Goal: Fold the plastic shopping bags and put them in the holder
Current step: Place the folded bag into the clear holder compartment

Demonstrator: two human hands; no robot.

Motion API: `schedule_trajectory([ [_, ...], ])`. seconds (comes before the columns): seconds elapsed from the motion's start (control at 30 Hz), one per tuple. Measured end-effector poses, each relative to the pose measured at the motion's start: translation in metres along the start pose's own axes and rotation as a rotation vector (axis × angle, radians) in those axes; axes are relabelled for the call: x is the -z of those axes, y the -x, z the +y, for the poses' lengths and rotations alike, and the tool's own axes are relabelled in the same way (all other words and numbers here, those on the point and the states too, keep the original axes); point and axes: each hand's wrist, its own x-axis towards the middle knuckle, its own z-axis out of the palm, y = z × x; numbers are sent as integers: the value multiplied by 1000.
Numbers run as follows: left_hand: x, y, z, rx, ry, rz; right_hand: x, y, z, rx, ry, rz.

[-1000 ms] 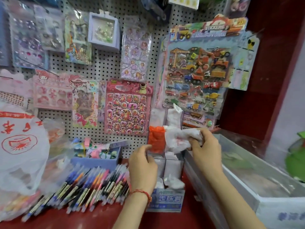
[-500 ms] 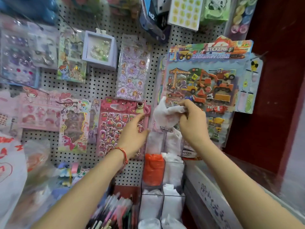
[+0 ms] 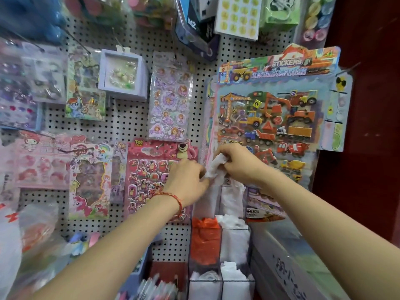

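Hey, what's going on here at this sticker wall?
A person is handling a crumpled white plastic bag at a pegboard of sticker sheets. The right hand grips it and the left hand pinches its lower end, just above a clear compartment holder. The holder already has white bags and an orange bag in it.

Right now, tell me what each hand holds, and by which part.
The right hand grips the crumpled white plastic bag by its right side. The left hand touches its lower left end; whether it pinches cannot be told.
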Motion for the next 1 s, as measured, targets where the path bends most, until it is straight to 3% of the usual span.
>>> schedule_trajectory([
  [0.13,1,1,4,96,153,-49,1,-1,0,15,-33,-48],
  [0.23,7,-11,4,182,78,-240,-9,-4,-5,20,-4,-52],
  [0.33,15,-24,9,247,152,-414,-8,-9,-8,22,22,-61],
  [0.57,21,-25,17,215,125,-561,-10,-2,0,-64,-35,159],
  [0.7,19,-21,15,175,142,-567,-14,6,0,-163,-117,299],
  [0.87,9,0,19,-58,-396,-320,-12,13,-5,-211,-213,471],
  [1.0,9,3,21,-97,-506,-325,-14,13,-7,-247,-302,549],
])
